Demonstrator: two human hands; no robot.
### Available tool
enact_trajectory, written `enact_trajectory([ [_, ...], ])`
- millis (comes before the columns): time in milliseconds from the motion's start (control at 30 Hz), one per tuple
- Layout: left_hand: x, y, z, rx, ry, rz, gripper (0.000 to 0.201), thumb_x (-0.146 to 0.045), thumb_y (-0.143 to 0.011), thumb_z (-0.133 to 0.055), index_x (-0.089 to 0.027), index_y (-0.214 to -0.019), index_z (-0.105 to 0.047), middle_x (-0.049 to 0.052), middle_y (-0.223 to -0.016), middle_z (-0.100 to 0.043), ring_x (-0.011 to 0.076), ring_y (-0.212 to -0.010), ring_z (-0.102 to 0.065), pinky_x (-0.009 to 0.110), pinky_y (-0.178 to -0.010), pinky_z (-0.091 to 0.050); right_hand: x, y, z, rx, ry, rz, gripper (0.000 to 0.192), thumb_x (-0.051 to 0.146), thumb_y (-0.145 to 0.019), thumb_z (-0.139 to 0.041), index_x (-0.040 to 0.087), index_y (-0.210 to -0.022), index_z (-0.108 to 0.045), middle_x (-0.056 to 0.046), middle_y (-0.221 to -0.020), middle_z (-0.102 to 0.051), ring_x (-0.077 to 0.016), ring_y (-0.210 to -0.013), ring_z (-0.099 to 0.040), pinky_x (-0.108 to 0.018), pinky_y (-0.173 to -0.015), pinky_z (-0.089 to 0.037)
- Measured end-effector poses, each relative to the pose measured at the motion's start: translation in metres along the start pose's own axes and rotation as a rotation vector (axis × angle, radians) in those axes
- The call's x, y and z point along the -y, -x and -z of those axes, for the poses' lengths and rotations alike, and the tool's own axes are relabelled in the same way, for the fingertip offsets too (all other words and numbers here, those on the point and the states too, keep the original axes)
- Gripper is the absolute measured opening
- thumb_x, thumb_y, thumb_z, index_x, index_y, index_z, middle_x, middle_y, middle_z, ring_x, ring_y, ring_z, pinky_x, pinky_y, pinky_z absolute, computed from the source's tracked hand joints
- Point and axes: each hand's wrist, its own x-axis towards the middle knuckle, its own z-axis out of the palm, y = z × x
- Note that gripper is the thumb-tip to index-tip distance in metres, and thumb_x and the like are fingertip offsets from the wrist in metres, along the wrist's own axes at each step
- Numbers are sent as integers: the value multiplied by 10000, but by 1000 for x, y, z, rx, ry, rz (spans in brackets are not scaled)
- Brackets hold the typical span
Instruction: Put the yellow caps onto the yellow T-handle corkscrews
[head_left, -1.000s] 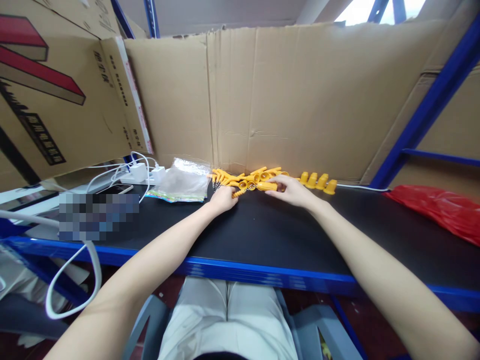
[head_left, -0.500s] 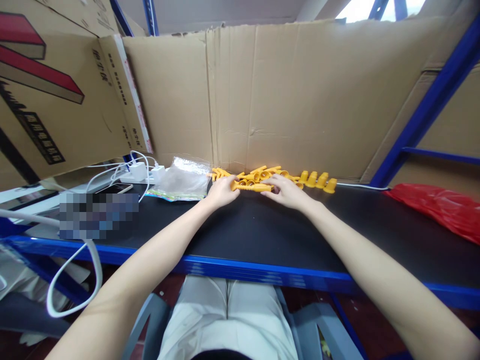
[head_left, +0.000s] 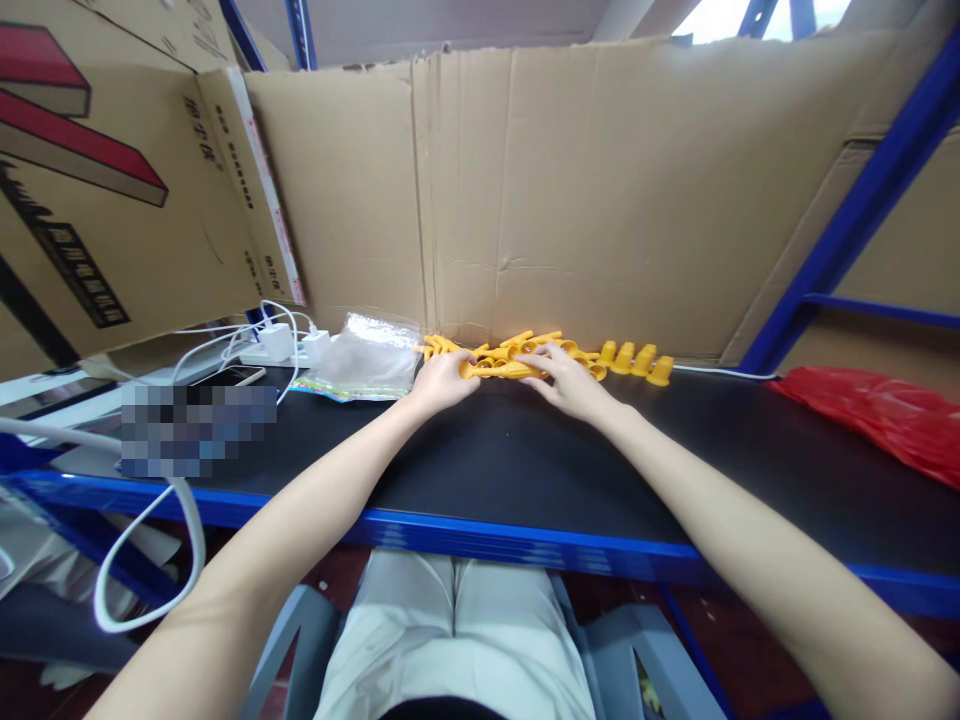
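Observation:
My left hand (head_left: 442, 382) is closed around the left end of a slim yellow plastic piece (head_left: 498, 370). That piece lies roughly level between my two hands, low over the black tabletop. At its right end, my right hand (head_left: 568, 384) has its thumb and fingers closed on it. Just behind is a heap of yellow plastic pieces (head_left: 570, 351), some with hollow round ends and some with thin stems. Several yellow cup-shaped pieces (head_left: 643, 360) stand in a group to the right of the heap. My fingers partly cover the heap.
A clear plastic bag (head_left: 360, 360) lies left of my left hand. Farther left are white chargers and cables (head_left: 276, 342) and a phone (head_left: 225, 376). A red plastic bag (head_left: 870, 410) rests at the right. Cardboard (head_left: 600, 200) walls the back, and a blue rail (head_left: 525, 535) edges the table.
My right hand has slid slightly left along the yellow piece, so its fingers cover more of the right end. My left hand stays almost in place.

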Motion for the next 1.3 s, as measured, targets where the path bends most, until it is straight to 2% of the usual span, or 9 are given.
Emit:
enact_trajectory([
  [133, -3, 2, 2, -33, -75, -16, 358, -288, -755, -567, -206, -1100, -620, 82, -974, -687, 267, -934, -621, 392, -870, -459, 5, -2, -1, -1, -141, -117, 389, 341, -860, -530, 217, -1228, -511, -117, -1084, -563, -249, -961, -579, -465, -892, -460],
  [267, -3, 1, 1, -51, -124, -43, 352, -278, -763, -547, -211, -1102, -613, 76, -925, -690, 266, -917, -626, 394, -865, -453, -1, -4, -4, 43, -452, -288, 408, 351, -857, -522, 198, -1225, -432, -66, -887, -600, -199, -775, -639, -435, -800, -518],
  [500, 1, -1, 2, -39, -126, -59, 354, -343, -786, -548, -208, -1111, -589, 76, -925, -678, 251, -902, -623, 358, -807, -462, -14, 0, 0, 145, -739, -319, 413, 339, -793, -596, 206, -1149, -435, -60, -960, -608, -167, -752, -669, -400, -804, -531],
  [633, 3, 0, 6, -34, -77, -116, 432, -456, -779, -563, -211, -1134, -573, 72, -952, -680, 243, -900, -622, 349, -810, -460, -13, 1, -2, 132, -789, -394, 353, 403, -821, -573, 192, -1088, -480, -71, -875, -660, -165, -648, -656, -410, -763, -542],
  [767, 6, -1, 8, -18, -20, -152, 482, -497, -767, -578, -209, -1153, -561, 69, -1007, -675, 222, -905, -619, 337, -825, -454, -11, 0, -5, 131, -771, -453, 378, 443, -858, -522, 184, -1133, -508, -96, -863, -680, -171, -619, -650, -397, -710, -554],
  [1000, 13, -3, 6, 43, 43, -212, 468, -503, -801, -539, -184, -1141, -574, 46, -845, -663, 184, -771, -611, 297, -734, -453, -19, 0, -8, 81, -760, -416, 547, 465, -847, -519, 226, -1320, -381, -55, -862, -654, -163, -632, -653, -389, -715, -549],
  [1300, 13, -3, 4, 35, 85, -219, 439, -508, -822, -522, -182, -1112, -575, 24, -752, -625, 161, -694, -575, 279, -692, -437, -20, 1, -8, 57, -818, -449, 434, 446, -813, -576, 229, -1172, -465, -33, -780, -647, -169, -594, -636, -410, -722, -538],
])
